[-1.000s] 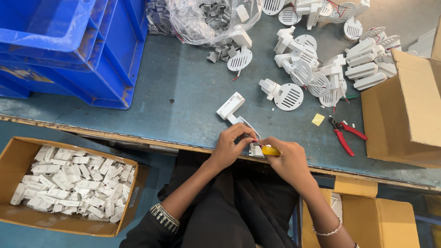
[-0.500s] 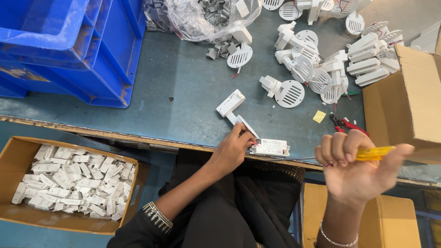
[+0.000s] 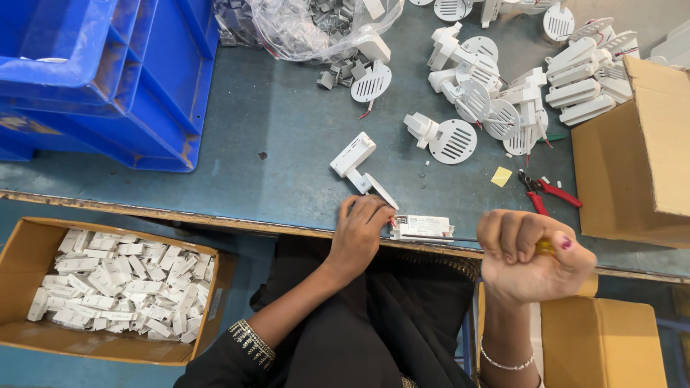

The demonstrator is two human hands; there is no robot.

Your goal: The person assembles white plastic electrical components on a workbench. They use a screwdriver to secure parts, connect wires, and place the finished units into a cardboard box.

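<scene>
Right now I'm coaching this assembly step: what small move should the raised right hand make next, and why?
Probably bring the right hand and its yellow-handled tool down to the small white rectangular box at the bench edge. The left hand steadies that box, while the fisted right hand sits lifted away from it.
</scene>
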